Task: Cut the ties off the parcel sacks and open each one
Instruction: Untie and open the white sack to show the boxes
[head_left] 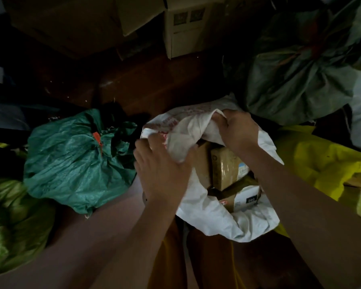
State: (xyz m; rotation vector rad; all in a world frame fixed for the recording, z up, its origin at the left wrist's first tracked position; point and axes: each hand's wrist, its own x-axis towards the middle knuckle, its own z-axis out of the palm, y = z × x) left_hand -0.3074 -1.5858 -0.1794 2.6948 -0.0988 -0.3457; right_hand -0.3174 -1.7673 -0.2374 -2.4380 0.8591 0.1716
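Between four tied sacks, two hands (198, 151) grip one white sack (217, 217)

L hand (163, 170), R hand (239, 130), both clenched

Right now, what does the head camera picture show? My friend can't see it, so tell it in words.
Two bare hands pull open the mouth of a white sack: the left hand and right hand each grip its rim, showing cardboard parcels inside. A green sack to the left remains closed with an orange tie.
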